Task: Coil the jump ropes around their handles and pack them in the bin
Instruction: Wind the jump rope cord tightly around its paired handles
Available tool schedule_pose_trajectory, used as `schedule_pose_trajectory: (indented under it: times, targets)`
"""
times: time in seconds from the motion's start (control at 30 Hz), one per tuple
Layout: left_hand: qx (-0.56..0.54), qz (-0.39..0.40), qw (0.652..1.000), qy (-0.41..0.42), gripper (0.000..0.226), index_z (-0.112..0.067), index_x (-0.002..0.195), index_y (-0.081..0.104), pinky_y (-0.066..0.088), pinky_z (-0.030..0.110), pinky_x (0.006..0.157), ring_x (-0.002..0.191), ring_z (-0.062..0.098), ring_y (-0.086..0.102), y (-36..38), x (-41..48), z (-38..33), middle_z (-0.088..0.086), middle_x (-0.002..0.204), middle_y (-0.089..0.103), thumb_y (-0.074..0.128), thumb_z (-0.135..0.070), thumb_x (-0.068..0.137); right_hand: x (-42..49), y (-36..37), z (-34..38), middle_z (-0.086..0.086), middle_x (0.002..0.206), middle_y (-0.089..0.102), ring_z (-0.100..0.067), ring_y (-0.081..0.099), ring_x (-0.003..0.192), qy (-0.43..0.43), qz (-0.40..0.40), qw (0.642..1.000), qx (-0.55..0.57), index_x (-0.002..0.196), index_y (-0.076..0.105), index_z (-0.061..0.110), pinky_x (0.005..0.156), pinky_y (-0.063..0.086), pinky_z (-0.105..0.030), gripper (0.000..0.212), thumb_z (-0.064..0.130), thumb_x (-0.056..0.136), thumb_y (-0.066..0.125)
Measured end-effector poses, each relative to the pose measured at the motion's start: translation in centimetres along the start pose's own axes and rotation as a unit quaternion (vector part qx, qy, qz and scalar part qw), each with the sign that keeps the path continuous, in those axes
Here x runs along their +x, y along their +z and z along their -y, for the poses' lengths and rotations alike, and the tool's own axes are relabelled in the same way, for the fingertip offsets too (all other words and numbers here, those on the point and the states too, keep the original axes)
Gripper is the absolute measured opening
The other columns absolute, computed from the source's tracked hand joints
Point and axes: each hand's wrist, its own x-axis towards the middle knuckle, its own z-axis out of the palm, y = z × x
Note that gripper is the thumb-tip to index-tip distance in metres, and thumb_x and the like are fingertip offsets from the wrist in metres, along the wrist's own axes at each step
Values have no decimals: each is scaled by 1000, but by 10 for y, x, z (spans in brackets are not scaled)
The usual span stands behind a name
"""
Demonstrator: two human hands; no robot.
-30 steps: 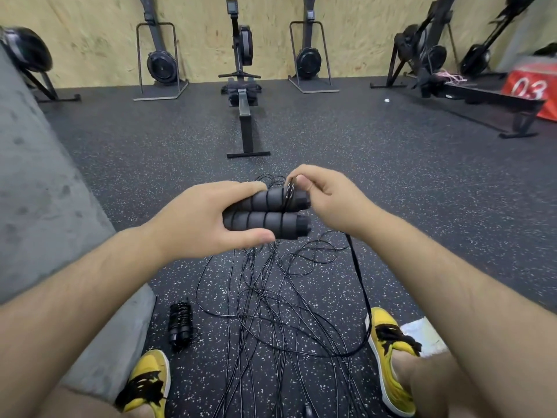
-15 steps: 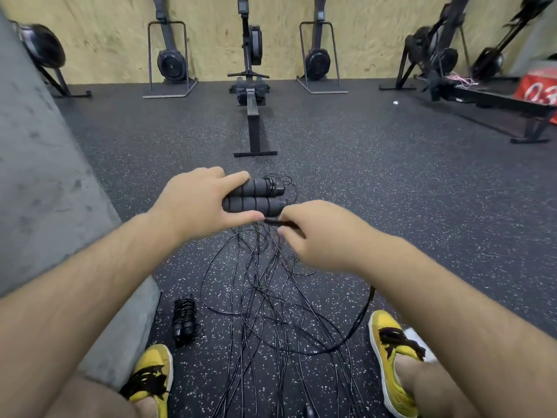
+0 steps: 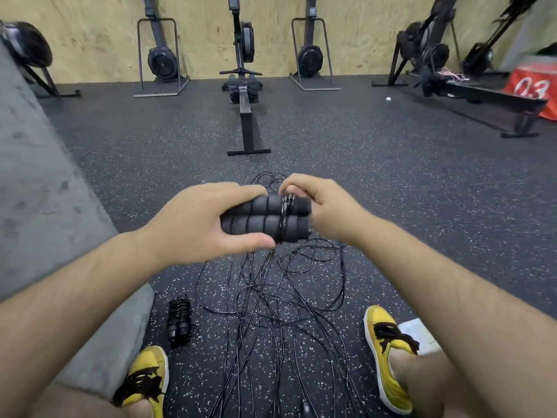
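My left hand point(image 3: 196, 224) holds two black foam jump rope handles point(image 3: 265, 220) side by side, level in front of me. A few turns of thin black rope cord point(image 3: 283, 212) wrap around them near their right end. My right hand point(image 3: 325, 206) pinches the cord at the top of the handles. The rest of the cord hangs down into a loose tangle of ropes point(image 3: 271, 303) on the floor between my feet. One coiled jump rope point(image 3: 178, 319) lies on the floor at the lower left. No bin is in view.
A grey padded block point(image 3: 45, 206) stands close on my left. My yellow shoes point(image 3: 388, 354) flank the tangle. A rowing machine point(image 3: 245, 116) lies straight ahead, more machines line the wooden wall, and a red box point(image 3: 533, 86) sits at the far right.
My right hand swung under the handles and back up over them, laying another turn of cord. The left hand kept its hold on the handles.
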Motion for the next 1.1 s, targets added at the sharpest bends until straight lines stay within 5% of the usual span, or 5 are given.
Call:
schedule_pose_trajectory:
  times: [0.2, 0.4, 0.53, 0.77, 1.1]
  targets:
    - [8, -58, 995, -80, 60, -38, 112, 59, 51, 37, 75, 81, 10, 56, 4, -1, -2, -12, 82, 60, 52, -84, 74, -8, 43, 18, 14, 72, 49, 3, 44, 64, 82, 59, 993, 68, 82, 57, 19, 55, 36, -4, 21, 2, 95, 53]
    - [-80, -74, 988, -113, 65, -42, 123, 56, 51, 38, 91, 98, 9, 62, 17, -1, -10, -15, 103, 69, 58, -80, 71, -14, 36, 22, 5, 59, 52, -2, 43, 40, 128, 90, 983, 95, 67, 50, 20, 46, 38, -19, 37, -1, 95, 38]
    - [-98, -71, 986, -117, 60, -42, 119, 56, 51, 37, 91, 96, 8, 63, 19, 0, -13, -16, 102, 69, 59, -79, 72, -11, 28, 29, -2, 76, 53, -16, 44, 67, 119, 95, 988, 41, 86, 57, 12, 49, 31, -21, 19, -2, 94, 46]
    - [85, -67, 980, -165, 65, -44, 114, 56, 49, 33, 70, 85, 15, 59, 12, 4, 5, -12, 83, 58, 43, -92, 71, -25, 37, 38, 1, 86, 53, -18, 52, 74, 100, 185, 976, -56, 98, 47, 17, 69, 40, -32, 19, 31, 107, 37]
    - [181, 46, 970, -154, 103, -45, 139, 49, 51, 37, 71, 98, 24, 63, 16, 2, 26, -6, 92, 58, 20, -103, 58, -31, -6, 62, 6, 70, 52, -15, 49, 64, -10, 210, 965, -157, 84, 57, 15, 55, 36, -30, 26, 32, 102, 48]
